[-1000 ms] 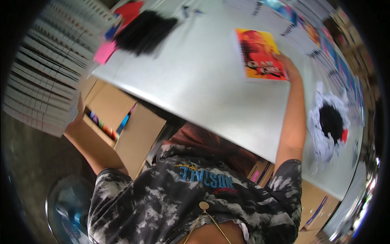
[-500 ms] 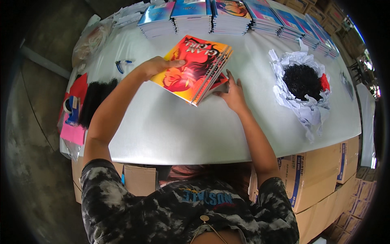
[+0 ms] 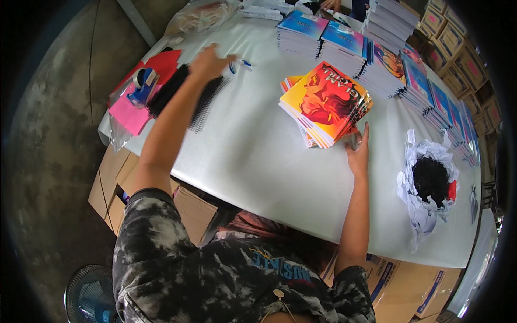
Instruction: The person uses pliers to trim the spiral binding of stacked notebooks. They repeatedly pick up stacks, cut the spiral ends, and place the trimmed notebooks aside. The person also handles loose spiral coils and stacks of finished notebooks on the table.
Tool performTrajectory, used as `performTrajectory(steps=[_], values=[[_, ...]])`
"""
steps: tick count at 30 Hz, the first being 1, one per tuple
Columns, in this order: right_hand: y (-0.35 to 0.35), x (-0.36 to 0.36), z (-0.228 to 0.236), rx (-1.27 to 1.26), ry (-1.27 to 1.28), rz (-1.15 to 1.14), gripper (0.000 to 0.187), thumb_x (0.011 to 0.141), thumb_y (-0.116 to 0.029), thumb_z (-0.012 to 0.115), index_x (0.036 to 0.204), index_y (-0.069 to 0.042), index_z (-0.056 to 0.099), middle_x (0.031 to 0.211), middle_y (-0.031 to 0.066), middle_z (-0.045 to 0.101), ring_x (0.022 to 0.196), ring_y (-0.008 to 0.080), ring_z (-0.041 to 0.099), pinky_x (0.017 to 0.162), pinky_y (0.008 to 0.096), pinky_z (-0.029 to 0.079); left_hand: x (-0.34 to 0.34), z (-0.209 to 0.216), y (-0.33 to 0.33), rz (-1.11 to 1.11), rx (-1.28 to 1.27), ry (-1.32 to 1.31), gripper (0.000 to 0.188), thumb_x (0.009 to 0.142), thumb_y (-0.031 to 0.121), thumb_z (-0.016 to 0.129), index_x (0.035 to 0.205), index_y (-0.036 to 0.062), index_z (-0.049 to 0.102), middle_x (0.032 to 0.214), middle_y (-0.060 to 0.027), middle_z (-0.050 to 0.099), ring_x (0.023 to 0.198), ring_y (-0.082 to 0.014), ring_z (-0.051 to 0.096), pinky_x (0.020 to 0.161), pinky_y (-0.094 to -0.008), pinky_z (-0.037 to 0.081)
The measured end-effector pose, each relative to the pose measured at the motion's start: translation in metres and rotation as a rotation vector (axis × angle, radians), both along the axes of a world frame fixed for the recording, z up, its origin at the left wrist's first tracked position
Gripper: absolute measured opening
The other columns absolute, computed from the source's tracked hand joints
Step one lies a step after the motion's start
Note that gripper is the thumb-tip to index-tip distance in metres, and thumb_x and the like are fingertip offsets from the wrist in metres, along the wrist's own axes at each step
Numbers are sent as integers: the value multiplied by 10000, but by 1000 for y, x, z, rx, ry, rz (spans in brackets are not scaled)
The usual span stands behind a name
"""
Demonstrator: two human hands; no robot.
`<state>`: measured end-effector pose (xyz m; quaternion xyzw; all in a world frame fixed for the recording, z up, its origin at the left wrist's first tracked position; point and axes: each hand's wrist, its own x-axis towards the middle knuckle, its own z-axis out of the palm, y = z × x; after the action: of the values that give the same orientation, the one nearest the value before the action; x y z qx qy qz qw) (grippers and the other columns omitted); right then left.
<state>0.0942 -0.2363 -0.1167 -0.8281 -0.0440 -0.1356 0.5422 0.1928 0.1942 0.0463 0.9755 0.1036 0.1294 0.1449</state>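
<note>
A fanned pile of spiral notebooks [image 3: 328, 105] with red and yellow covers lies on the white table [image 3: 258, 172]. My right hand [image 3: 358, 153] rests at the pile's near right corner, fingers stretched upward and touching its edge. Away from the pile, my left hand [image 3: 210, 63] reaches over the far left of the table, somewhat blurred, with fingers apart and nothing visible in them. Just right of it lies a small blue-handled cutter [image 3: 239, 65]. Black spiral binding coils [image 3: 206, 105] lie beneath and beside my left forearm, which partly covers them.
Stacks of blue notebooks [image 3: 344, 46] line the far right side. Crumpled white paper [image 3: 423, 220] surrounds a black tangle of coil scraps [image 3: 431, 177]. A blue tape dispenser [image 3: 141, 91] sits on pink sheets [image 3: 129, 116] at left. Another person's hand [image 3: 330, 5] shows at the far edge.
The notebooks my left hand held up now lie on the table in a pile. That hand has let go and moved left toward the coils and cutter. The view has turned.
</note>
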Motion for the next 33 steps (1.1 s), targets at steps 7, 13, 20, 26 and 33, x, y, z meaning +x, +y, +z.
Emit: performTrajectory(steps=[7, 13, 20, 26, 33], values=[[-3, -2, 6, 125, -139, -66, 858, 748, 90, 480, 1471, -173, 99, 1404, 165, 406, 1259, 227, 408, 1011, 325, 331, -75, -104, 80, 323, 313, -50, 876, 790, 752, 340, 1407, 131, 322, 1347, -284, 353, 1257, -425, 321, 1025, -525, 208], [10, -20, 10, 132, -110, -110, 856, 747, 46, 513, 1470, -179, 115, 1384, 142, 441, 1182, 199, 468, 943, 311, 370, -123, -129, -18, 290, 496, 36, 875, 817, 688, 403, 1458, 134, 184, 1389, -329, 250, 1242, -449, 300, 997, -553, 217], [22, -78, 8, 110, 0, -190, 770, 777, 2, 566, 1440, -118, 194, 1310, 153, 502, 1135, 214, 502, 903, 308, 396, -134, -84, -6, 144, 128, -70, 837, 809, 665, 451, 1421, 117, 289, 1436, -218, 288, 1329, -407, 236, 1062, -543, 166], [113, -126, 16, -22, 18, 88, 646, 812, -142, 651, 1368, -39, 340, 1212, 196, 553, 1122, 281, 530, 926, 363, 410, -68, -77, 183, 348, 5, 33, 939, 758, 749, 435, 1287, -27, 442, 1278, -267, 480, 1225, -380, 436, 1011, -468, 331], [207, -80, 38, -102, 200, 327, 881, 857, -549, 520, 1381, 94, 222, 1314, 302, 420, 1272, 384, 369, 1056, 437, 267, -94, -83, 97, 249, -107, 247, 1079, 730, 815, 367, 1404, -16, 235, 1220, -311, 496, 1168, -416, 480, 988, -452, 366]])
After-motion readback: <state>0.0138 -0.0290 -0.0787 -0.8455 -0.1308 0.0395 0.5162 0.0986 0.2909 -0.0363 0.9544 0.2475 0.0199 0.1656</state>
